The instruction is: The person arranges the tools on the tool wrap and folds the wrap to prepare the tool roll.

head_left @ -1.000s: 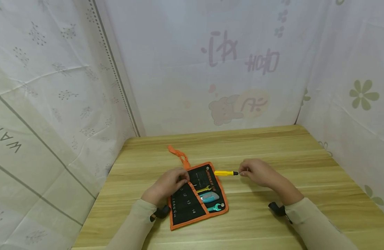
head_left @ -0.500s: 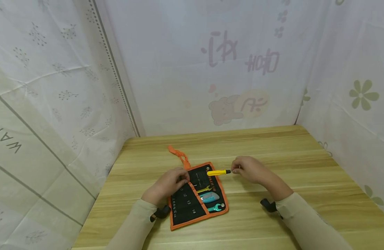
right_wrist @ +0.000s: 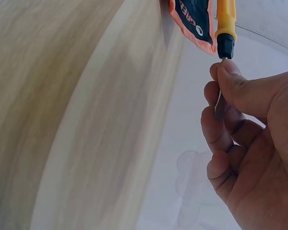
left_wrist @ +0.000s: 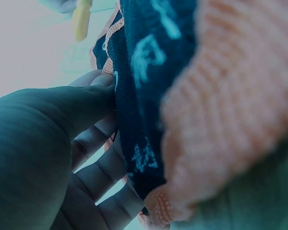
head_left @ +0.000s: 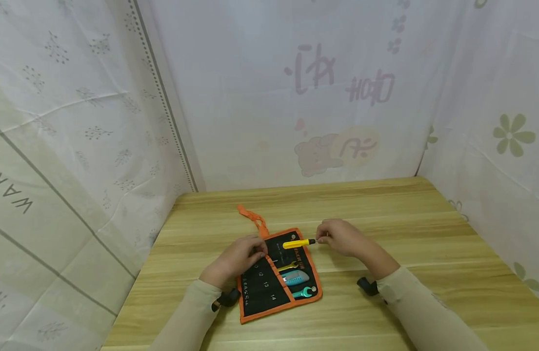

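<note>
A yellow-handled screwdriver (head_left: 297, 243) with a black collar hangs over the upper part of the black, orange-edged tool pouch (head_left: 257, 297). My right hand (head_left: 341, 237) pinches it by the thin metal shaft, handle pointing left; its flat tip (right_wrist: 219, 109) shows below the thumb in the right wrist view. At the pouch's left side, my left hand (head_left: 236, 258) grips the pocket's edge between thumb and fingers, the thumb (left_wrist: 93, 103) lying on the dark cloth. Sticking out of the pockets are a yellow wrench (head_left: 289, 266), a light-blue utility knife (head_left: 295, 278) and a teal wrench (head_left: 302, 292).
An orange strap (head_left: 253, 217) trails from the pouch's far edge on the wooden table (head_left: 383, 204). Patterned cloth (head_left: 260, 97) hangs behind the table and along both sides.
My right hand has moved left with the screwdriver, bringing the handle from the pouch's right edge to above its black flap. The left hand keeps its hold on the pocket.
</note>
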A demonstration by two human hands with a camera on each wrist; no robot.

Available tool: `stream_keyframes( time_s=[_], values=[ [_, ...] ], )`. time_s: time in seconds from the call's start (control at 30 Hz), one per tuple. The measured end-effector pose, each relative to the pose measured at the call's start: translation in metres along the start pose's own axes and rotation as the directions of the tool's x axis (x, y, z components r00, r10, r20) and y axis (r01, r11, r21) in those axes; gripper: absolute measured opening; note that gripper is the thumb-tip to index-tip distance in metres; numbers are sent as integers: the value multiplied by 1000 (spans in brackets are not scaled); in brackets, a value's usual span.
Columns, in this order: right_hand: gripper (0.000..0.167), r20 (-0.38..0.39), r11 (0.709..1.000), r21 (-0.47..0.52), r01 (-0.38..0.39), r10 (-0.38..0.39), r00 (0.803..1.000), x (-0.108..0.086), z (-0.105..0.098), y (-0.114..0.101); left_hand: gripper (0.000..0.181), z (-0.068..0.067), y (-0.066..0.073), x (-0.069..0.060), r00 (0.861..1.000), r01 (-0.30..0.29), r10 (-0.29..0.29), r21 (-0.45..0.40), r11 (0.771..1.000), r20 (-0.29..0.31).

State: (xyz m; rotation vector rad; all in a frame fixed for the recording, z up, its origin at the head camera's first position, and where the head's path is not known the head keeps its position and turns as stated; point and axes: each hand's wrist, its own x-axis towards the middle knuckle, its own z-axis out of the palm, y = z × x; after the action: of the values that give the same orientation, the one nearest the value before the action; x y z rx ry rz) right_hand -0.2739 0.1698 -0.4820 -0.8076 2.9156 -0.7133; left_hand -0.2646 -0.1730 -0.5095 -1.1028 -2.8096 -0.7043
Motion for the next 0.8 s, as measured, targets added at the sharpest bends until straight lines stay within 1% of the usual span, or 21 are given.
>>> stream_keyframes(
  time_s=[0.23,0.43,0.6,0.8],
  values=[
    [10,-5,1000,-8,19,-19,1000,6,5,-5,7,-1,0,0,1000,0,0,-12,1000,6],
    [11,0,1000,-9,10,-10,1000,12,9,-10,7,0,-1,0,1000,2,-2,-12,1000,6],
    [14,5,999,-44,12,-11,1000,16,14,-12,6,1,0,0,1000,21,-21,-8,1000,8],
    [10,-3,997,-71,39,-39,999,17,16,-15,6,1,2,1,1000,15,-14,-20,1000,10]
  ],
)
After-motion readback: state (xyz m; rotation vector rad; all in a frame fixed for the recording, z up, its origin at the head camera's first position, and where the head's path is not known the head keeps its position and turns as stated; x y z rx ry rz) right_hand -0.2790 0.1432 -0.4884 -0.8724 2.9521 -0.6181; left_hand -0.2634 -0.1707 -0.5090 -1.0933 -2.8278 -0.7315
